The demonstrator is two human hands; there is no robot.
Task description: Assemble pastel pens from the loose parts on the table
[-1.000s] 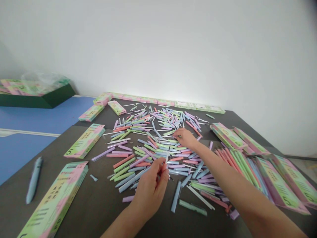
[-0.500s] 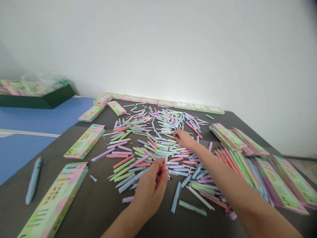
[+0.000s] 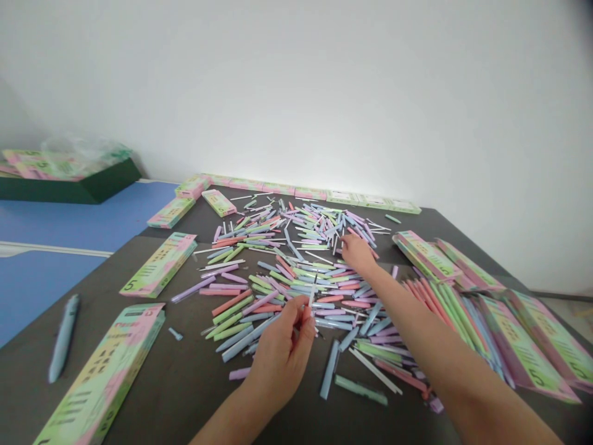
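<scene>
Pinching a thin white stick (image 3: 312, 295) upright, the left hand (image 3: 280, 353) has its fingers closed over the middle of a pastel pen pile (image 3: 282, 272) on a dark table (image 3: 139, 395). The right hand (image 3: 359, 254) touches the pile, fingers curled; any grip is unclear. Pen boxes (image 3: 523, 346) lie to the right.

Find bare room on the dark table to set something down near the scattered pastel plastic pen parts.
Bare dark tabletop lies between the long pink-green cardboard box and the left hand. Crowded: the centre, where pastel pen parts pile around the right hand.
</scene>
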